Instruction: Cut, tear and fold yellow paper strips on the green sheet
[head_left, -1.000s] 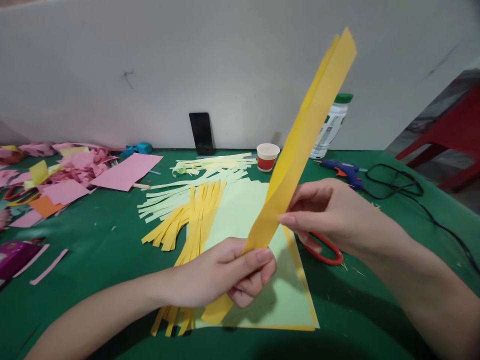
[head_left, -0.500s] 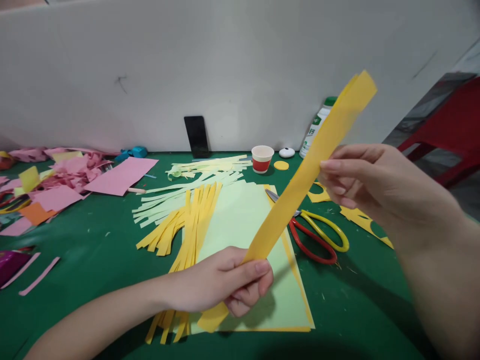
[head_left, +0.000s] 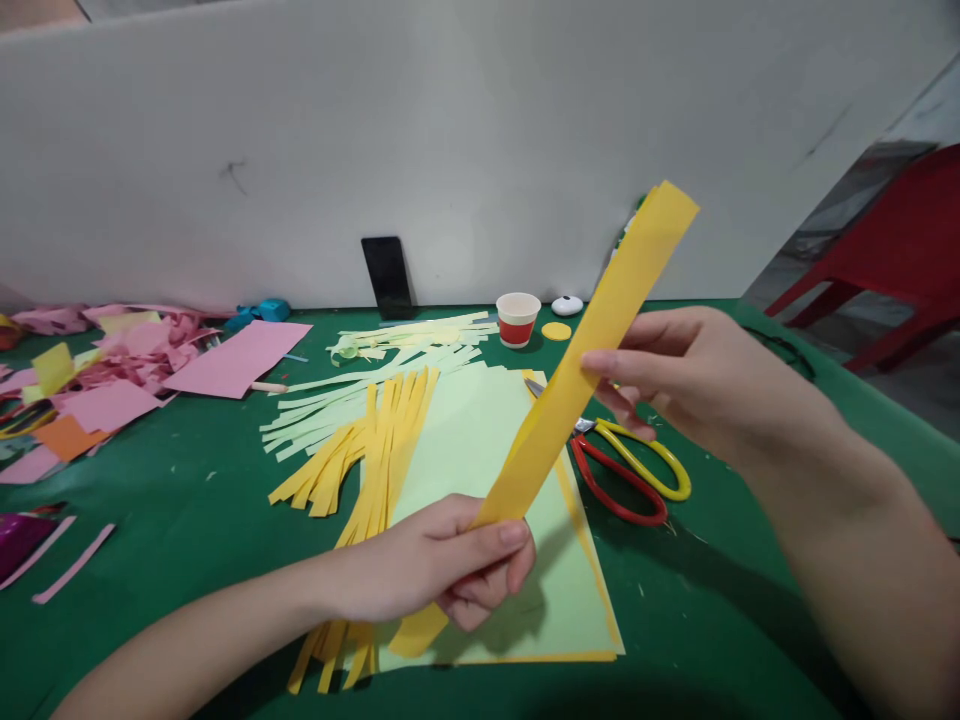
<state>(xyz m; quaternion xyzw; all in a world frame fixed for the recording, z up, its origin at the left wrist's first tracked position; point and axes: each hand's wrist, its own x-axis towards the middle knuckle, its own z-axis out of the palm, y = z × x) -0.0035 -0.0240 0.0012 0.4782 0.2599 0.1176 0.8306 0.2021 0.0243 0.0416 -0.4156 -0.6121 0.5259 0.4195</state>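
A long yellow paper strip (head_left: 555,400), seemingly layered at its upper end, slants up to the right between my hands. My left hand (head_left: 469,560) is closed around its lower part, thumb on top, and a short end pokes out below the fist. Higher up, my right hand (head_left: 675,380) pinches the strip between thumb and fingers. Beneath them lies a stack of light green paper (head_left: 465,440) with yellow sheets showing at its edges. Cut yellow strips (head_left: 386,450) fan over its left side. Scissors (head_left: 626,470) with one red and one yellow handle rest beside the stack, blades partly behind the strip.
Pale green strips (head_left: 307,420) spread behind the yellow ones. Along the white wall stand a black phone (head_left: 388,278), a red-and-white paper cup (head_left: 517,322) and a bottle mostly hidden by the strip. Pink paper scraps (head_left: 142,355) cover the left. A red chair (head_left: 885,240) is at right.
My right hand has moved left and slightly down along with the strip's upper end, still pinching it. The left hand keeps its hold almost in place. The view has shifted slightly.
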